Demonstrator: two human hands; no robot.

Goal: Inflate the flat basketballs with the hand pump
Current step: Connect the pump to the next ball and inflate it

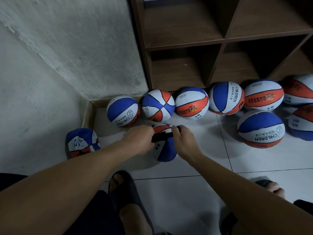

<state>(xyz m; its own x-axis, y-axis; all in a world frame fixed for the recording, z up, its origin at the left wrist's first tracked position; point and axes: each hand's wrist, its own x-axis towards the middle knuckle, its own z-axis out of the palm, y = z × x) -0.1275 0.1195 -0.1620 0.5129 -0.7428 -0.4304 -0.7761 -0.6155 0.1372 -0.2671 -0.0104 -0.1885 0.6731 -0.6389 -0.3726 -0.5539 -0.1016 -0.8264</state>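
A red, white and blue basketball point(165, 150) lies on the floor tiles under my hands, partly hidden by them. Across its top runs a black hand pump point(159, 136). My left hand point(139, 139) grips the pump's left part, and my right hand point(183, 139) grips its handle end on the right. A crumpled flat basketball point(81, 143) lies to the left by the wall. Several round basketballs of the same colours, such as the nearest one point(122, 112), line the base of the shelf.
A brown wooden shelf unit point(225, 41) with bare compartments stands behind the balls. A rough white wall point(59, 56) closes the left side. More balls point(260, 129) lie to the right. My feet in dark slippers point(122, 185) stand on the white tiles below.
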